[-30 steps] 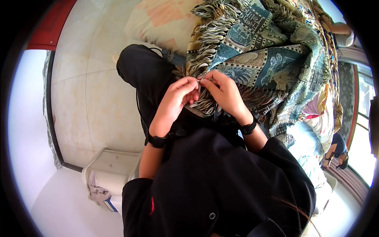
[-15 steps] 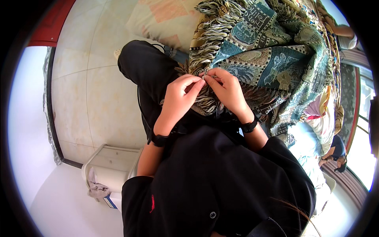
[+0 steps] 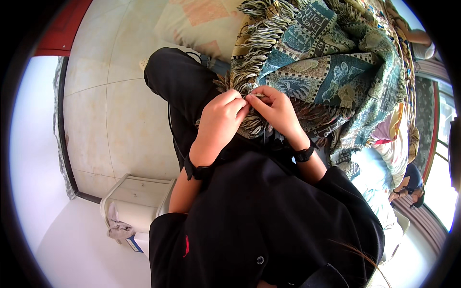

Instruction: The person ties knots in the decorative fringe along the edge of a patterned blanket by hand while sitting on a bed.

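A woven blanket (image 3: 312, 79) in teal, tan and black with animal patterns lies across my lap and to the right. A thick fringe (image 3: 261, 50) of twisted cream, brown and dark yarn runs along its edge. My left hand (image 3: 222, 117) pinches fringe strands between thumb and fingers. Close beside it, my right hand (image 3: 274, 111) is closed on the same bit of fringe, its thumb and forefinger meeting the left fingertips. The strands between the fingertips are small and partly hidden.
A pale patterned cloth (image 3: 192, 24) lies beyond my knee. At lower left stands a beige cabinet (image 3: 137, 194) with a grey rag (image 3: 117, 223) hanging on it. Two other people are at the right; one person (image 3: 410, 185) is in dark clothing by the window.
My left hand has turned slightly, knuckles now more upward, and its fingers have curled in closer to the right fingertips. The right hand has stayed nearly in place.
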Demonstrator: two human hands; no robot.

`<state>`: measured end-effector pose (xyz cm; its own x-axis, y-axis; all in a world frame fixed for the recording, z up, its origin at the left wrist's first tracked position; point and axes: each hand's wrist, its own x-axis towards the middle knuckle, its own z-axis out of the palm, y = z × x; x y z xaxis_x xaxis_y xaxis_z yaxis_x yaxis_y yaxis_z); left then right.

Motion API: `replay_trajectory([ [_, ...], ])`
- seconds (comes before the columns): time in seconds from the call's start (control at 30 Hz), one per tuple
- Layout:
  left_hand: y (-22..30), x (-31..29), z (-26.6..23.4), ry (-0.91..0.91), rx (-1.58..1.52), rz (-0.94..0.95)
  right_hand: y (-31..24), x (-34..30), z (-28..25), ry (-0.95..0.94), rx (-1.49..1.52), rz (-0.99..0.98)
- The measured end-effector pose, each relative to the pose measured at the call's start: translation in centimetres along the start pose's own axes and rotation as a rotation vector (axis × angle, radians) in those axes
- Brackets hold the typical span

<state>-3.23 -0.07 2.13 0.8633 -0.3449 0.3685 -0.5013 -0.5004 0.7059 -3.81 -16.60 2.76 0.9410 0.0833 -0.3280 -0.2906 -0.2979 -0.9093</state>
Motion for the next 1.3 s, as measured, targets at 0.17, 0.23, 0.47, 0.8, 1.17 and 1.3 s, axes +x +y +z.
replay_trajectory([
  [0.17,0.4,0.0,-0.1,0.04,-0.103,-0.069,0.2,-0.1,0.0,0.047,-0.058,-0.115],
  [0.23,0.7,0.0,-0.5,-0.142,-0.27,-0.405,0.0,-0.2,0.0,0.056,-0.107,-0.133],
  [0.47,-0.6,0.0,-0.1,-0.199,-0.702,-0.558,-0.1,-0.3,0.0,0.003,0.088,-0.131],
  [0.8,-1.5,0.1,-0.4,-0.102,-1.084,-0.71,-0.2,-0.4,-0.2,0.038,-0.085,-0.221],
  [1.17,-0.9,0.7,0.0,-0.244,-0.742,-0.691,-0.9,-0.8,-1.0,0.059,-0.351,-0.478],
  [1.3,-1.2,0.7,0.1,-0.267,-0.736,-0.693,-1.2,-0.9,-1.1,0.071,-0.407,-0.481],
])
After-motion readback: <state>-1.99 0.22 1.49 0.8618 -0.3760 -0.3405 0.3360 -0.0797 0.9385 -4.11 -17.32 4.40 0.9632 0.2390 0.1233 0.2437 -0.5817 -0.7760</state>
